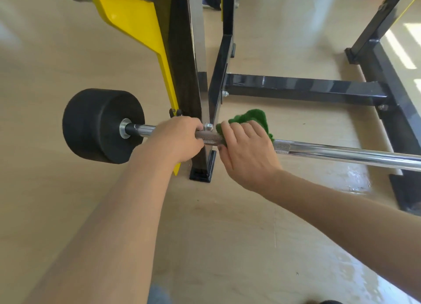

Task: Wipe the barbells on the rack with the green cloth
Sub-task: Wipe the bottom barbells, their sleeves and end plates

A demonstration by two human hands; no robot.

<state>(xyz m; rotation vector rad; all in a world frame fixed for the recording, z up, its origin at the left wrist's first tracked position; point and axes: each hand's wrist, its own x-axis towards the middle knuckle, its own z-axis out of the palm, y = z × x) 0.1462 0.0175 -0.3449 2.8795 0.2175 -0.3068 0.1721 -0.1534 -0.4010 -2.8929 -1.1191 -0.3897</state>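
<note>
Pale, glossy flooring spreads under you, with open room on the near side of the black steel rack. Its square-tube upright carries a flat yellow plate. Across it lies the barbell: a chromed round shaft, knurled and duller near the upright, ending at the left in a thick matte-black cylindrical weight. Your left hand is curled tight around the shaft, just left of the upright. Your right hand, just right of it, presses the fuzzy green cloth onto the knurled section, fingers wrapped over cloth and bar, the cloth bunching above your knuckles. Rightward, the shaft runs bare to the frame edge.
</note>
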